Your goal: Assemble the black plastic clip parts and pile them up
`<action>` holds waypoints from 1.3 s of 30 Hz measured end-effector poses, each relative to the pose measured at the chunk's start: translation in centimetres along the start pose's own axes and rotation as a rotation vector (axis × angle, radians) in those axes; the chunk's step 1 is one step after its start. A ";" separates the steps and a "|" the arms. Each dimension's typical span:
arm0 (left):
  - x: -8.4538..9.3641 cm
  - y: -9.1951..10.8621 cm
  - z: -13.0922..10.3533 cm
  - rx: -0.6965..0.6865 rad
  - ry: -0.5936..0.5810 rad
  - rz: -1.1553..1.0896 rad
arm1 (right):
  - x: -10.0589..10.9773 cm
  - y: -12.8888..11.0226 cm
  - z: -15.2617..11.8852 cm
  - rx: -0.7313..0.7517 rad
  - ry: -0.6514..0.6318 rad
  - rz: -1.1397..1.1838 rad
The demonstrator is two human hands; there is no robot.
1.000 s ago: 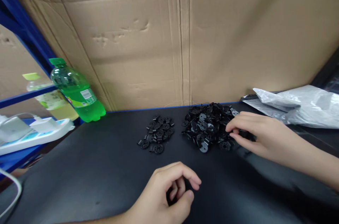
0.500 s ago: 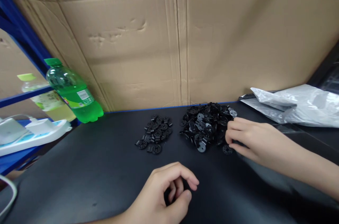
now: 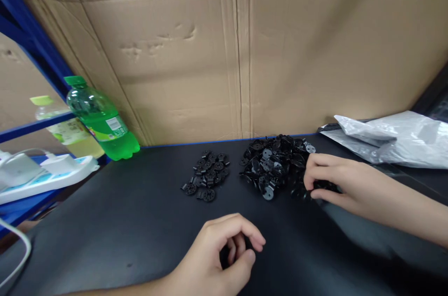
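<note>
A large heap of black plastic disc clips [image 3: 268, 165] lies on the dark table top. To its left sits a smaller group of similar clips [image 3: 210, 172], with round perforated heads and short stems. At the heap's right edge, my right hand [image 3: 331, 177] has its fingers and thumb closed on a black disc clip [image 3: 300, 188], smeared by motion. More dark pieces show under its palm. Nearer to me, my left hand [image 3: 227, 251] hovers over or rests on the table, fingers curled and thumb apart, with nothing visible in it.
A cardboard wall [image 3: 182, 62] stands behind the table [image 3: 140, 230]. At the left are a green drink bottle [image 3: 108, 128], a paler bottle [image 3: 70, 132], a power strip [image 3: 63, 174] and a blue frame [image 3: 31, 39]. A silvery plastic bag [image 3: 395, 139] lies at the back right.
My right hand has shifted slightly right, and the pieces by its fingertips are now blurred. My left hand keeps its curled pose. The whole view has moved a little.
</note>
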State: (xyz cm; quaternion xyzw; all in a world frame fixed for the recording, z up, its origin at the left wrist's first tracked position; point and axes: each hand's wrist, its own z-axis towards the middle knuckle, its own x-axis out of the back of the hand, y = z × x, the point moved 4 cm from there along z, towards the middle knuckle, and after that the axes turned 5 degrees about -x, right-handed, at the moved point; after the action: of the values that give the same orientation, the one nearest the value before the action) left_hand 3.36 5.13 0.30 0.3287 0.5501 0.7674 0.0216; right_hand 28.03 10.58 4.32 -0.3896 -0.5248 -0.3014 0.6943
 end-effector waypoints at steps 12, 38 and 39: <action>0.2 0.3 0.1 0.032 0.005 0.008 | 0.0 -0.3 0.6 -0.398 -0.103 1.085; -0.8 -0.7 -0.3 0.241 0.173 -0.612 | -6.5 -9.7 -1.8 -0.283 -0.412 1.081; -0.8 -0.7 -0.3 0.245 0.163 -0.633 | -6.6 -9.7 -1.8 -0.272 -0.416 1.070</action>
State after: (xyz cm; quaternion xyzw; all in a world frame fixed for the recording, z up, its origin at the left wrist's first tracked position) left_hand 3.63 4.84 -0.77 0.0796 0.7125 0.6749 0.1747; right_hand 19.16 4.13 -0.09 -0.7366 -0.3370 0.1090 0.5762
